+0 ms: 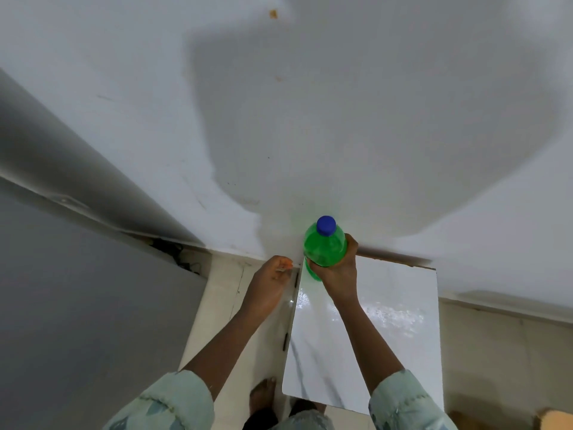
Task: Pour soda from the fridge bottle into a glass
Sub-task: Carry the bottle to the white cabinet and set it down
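Both hands work out in front of the body, close together near the foot of a white wall. Below them lies a glossy white panel, flat and wet-looking, seemingly the top or door of a low unit; I cannot tell which, nor whether it belongs to the fridge. To the person's left stands a tall grey slab, perhaps a door, with a dark gap and some cables at its far corner.

The right hand is wrapped round the lower body of the green soda bottle, fingers closed firmly about it, holding it upright above the far edge of the panel. Gripping low and keeping the neck up makes sense for carrying a fizzy drink without shaking or tipping it. The left hand hovers just beside the bottle, fingers curled loosely inward, holding nothing that I can make out; it looks ready either to steady the bottle or to turn the cap.

That blue cap is still screwed on, so no pouring has begun. No glass is in view, so one must yet be found.
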